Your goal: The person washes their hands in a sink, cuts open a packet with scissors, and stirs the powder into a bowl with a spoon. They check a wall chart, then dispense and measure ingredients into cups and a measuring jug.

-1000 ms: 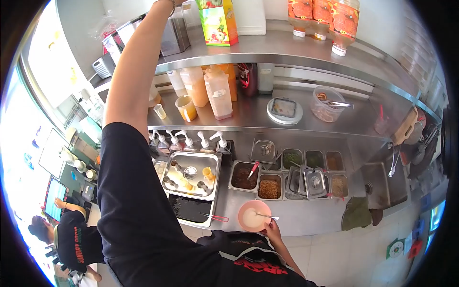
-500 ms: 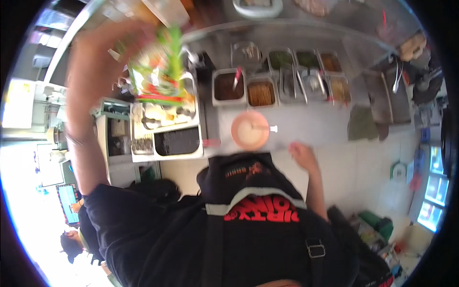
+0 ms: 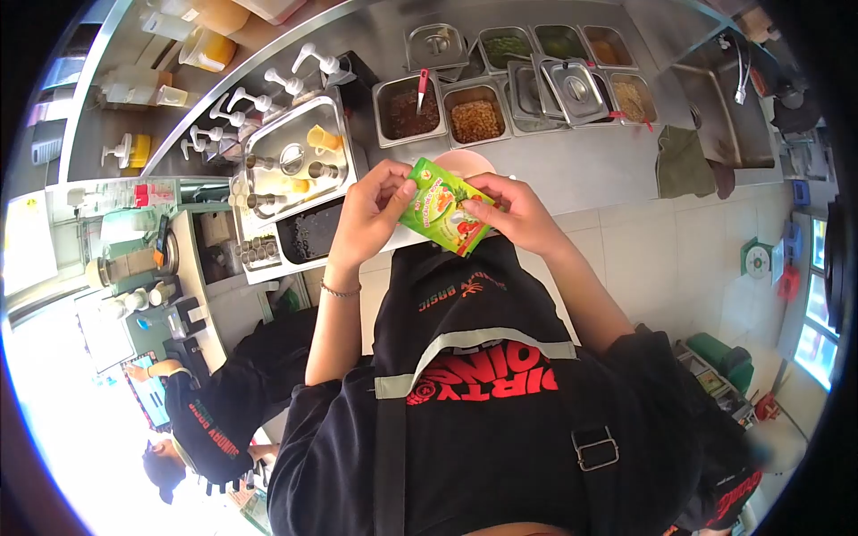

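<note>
A green packet with fruit and vegetable pictures is held between my two hands, in front of my apron. My left hand pinches its upper left corner, thumb on the front. My right hand grips its right side, thumb also on the front. Behind the packet, a pink bowl stands on the counter, mostly hidden; its contents cannot be seen.
Metal pans with food line the counter's back. To the left are a tray of small metal cups and pump bottles. A green cloth lies by the sink. Another person is at lower left.
The packet has come down from the upper left to in front of my chest. My right hand, earlier on the bowl and then off it, has taken hold of the packet too. The view has tilted downward.
</note>
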Tool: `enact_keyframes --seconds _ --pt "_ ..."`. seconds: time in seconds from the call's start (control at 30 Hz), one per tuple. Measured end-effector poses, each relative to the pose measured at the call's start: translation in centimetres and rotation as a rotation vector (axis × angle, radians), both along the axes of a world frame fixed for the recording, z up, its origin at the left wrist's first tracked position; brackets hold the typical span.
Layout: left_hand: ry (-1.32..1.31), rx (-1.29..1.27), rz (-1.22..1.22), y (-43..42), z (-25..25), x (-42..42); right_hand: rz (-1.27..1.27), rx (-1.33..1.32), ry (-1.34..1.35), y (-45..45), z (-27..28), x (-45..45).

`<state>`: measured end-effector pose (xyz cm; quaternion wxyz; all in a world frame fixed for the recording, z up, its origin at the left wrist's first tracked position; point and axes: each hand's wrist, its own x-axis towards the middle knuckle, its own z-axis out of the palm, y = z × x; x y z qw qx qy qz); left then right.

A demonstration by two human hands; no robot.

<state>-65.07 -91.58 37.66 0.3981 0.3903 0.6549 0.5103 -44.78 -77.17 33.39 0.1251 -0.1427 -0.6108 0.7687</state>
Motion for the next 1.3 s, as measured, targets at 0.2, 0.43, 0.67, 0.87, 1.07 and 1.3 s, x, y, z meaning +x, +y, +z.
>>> enact_keyframes --seconds 0.2,0.43,0.67,0.87,1.07,1.3 --pt "0.296 -0.054 -0.079 -0.6 0.1 0.2 -0.25 0.252 -0.114 -3.0 0.1 2.0" --pt "0.069 0.065 -0.326 0.0 -1.1 1.1 -0.546 0.285 -0.242 -9.1 0.6 5.6" --pt "0.04 0.181 -0.677 0.5 -2.8 6.0 -0.87 0.198 -0.287 -14.9 0.1 11.1" --pt "-0.094 0.091 -0.774 1.4 -1.9 10.9 -1.039 0.063 -0.265 -16.4 0.1 16.5" --pt "0.042 0.104 -0.794 5.0 -0.7 16.2 -1.187 0.049 -0.112 -14.0 0.5 23.7" --pt "0.402 0.618 -0.93 14.0 -0.8 31.0 -1.104 0.006 -0.156 -8.6 0.0 35.0"
